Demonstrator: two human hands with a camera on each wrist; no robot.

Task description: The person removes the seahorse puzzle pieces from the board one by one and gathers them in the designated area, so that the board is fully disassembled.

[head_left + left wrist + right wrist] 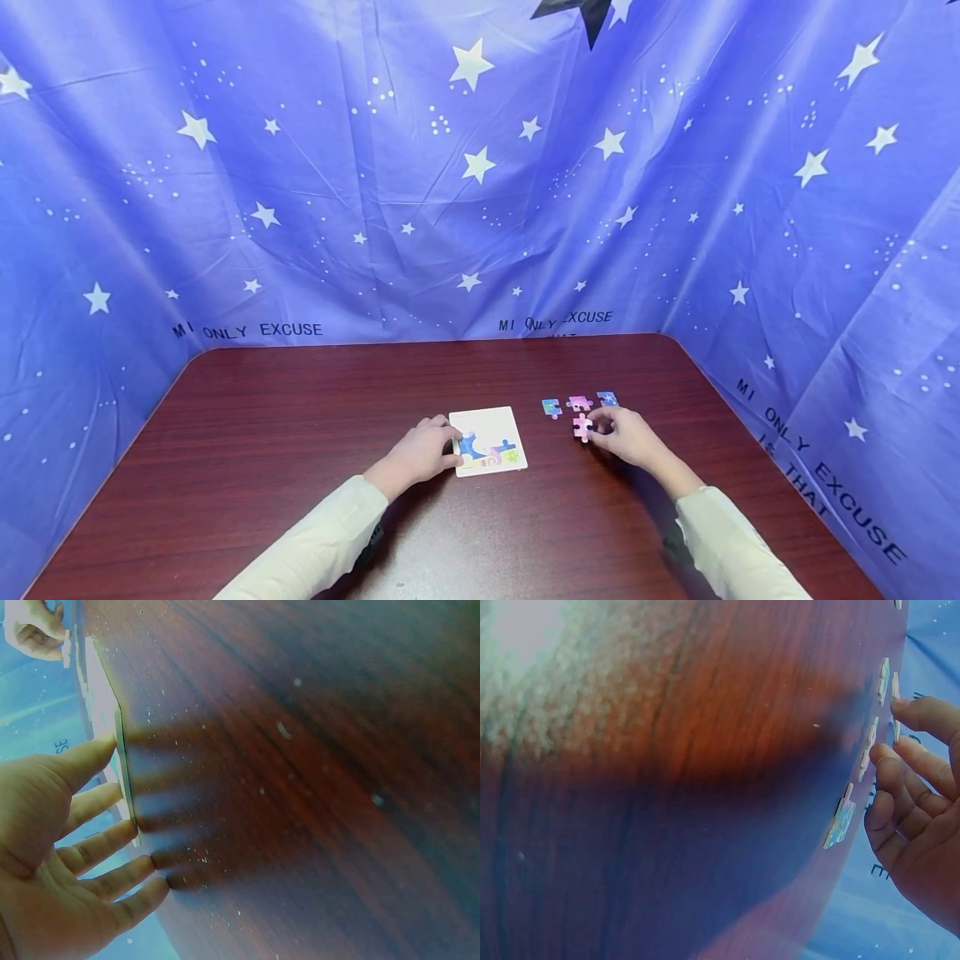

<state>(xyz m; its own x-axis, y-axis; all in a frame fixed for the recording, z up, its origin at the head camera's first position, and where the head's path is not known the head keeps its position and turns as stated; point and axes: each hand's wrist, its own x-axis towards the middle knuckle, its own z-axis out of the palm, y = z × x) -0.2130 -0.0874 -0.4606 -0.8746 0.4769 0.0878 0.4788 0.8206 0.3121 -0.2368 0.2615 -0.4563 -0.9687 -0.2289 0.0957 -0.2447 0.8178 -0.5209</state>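
Observation:
My left hand [418,451] rests at the left edge of a pale square puzzle board [489,422]. In the left wrist view, the thumb and some fingertips touch the board's rim, and the fingers are spread and fairly straight. Blue, pink and green picture parts [471,447] fill the near portion of the board. To the right, my right hand [632,435] pinches a pink puzzle piece [582,427] between thumb and fingers. The right wrist view shows this held piece [896,686] edge-on, raised off the table.
Beyond the held piece lie a blue-green puzzle piece [551,407], a pink puzzle piece [578,403] and a dark blue puzzle piece with a star [607,398]. All sit on a dark red wooden table [337,383]. Blue star-patterned curtains [420,208] enclose its back and sides.

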